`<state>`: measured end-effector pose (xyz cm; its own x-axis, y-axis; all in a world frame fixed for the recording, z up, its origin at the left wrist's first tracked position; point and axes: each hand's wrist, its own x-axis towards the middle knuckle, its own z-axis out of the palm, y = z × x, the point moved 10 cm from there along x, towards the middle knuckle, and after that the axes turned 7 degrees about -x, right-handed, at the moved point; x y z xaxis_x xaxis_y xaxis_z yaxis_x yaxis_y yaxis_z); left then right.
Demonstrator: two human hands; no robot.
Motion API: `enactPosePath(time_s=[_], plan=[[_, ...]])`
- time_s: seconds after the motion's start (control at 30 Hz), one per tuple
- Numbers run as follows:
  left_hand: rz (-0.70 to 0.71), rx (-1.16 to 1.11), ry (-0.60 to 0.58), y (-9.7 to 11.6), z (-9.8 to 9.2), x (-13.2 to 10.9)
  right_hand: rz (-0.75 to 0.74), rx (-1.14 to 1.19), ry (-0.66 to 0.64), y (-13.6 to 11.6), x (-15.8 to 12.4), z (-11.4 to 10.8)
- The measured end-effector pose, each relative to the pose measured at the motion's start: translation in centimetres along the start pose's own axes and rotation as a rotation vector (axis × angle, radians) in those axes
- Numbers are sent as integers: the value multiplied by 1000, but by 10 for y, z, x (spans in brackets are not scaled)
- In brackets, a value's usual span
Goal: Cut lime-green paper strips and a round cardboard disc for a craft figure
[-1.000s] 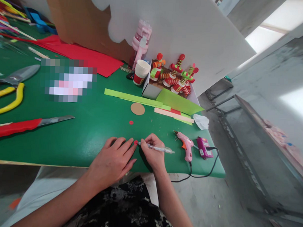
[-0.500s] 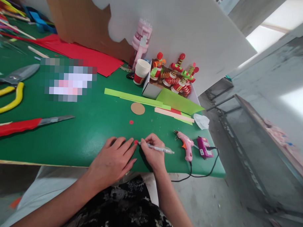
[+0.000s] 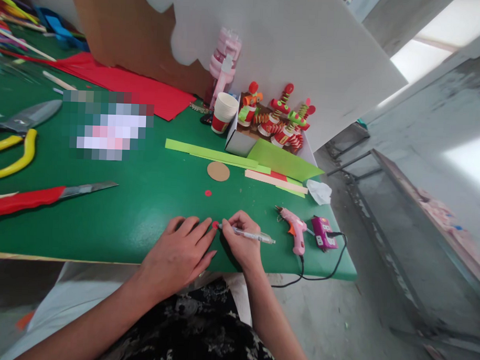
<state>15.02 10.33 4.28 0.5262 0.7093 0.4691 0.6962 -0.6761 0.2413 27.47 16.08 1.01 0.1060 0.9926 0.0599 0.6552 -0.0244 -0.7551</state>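
Note:
My right hand [image 3: 242,240] is closed around a clear-barrelled pen [image 3: 257,236], its tip on a small red paper disc [image 3: 215,225]. Flat on the green tabletop [image 3: 144,218] lies my left hand [image 3: 182,249], fingers stretched out, a fingertip touching the disc's edge. Just beyond the hands is a second small red disc [image 3: 208,193]. A larger brown cardboard disc [image 3: 218,171] lies farther back, below some light green paper strips [image 3: 209,153].
On the right are a pink glue gun [image 3: 295,229] and a purple box [image 3: 323,234] with a cable. Paper-cup figures [image 3: 279,118] fill a box at the back beside stacked cups [image 3: 224,114]. A red-handled knife [image 3: 46,195] and yellow-handled shears [image 3: 24,151] lie left.
Almost nothing differs. Both hands, the pen and the red disc keep their places, with only a very slight shift of the view.

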Motion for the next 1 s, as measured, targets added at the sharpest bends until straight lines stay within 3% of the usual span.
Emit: enactPosePath(time_s=[1.0], plan=[[-7,-2,-5,-1,2,-1,7,-3,-24,-2,-1,0]])
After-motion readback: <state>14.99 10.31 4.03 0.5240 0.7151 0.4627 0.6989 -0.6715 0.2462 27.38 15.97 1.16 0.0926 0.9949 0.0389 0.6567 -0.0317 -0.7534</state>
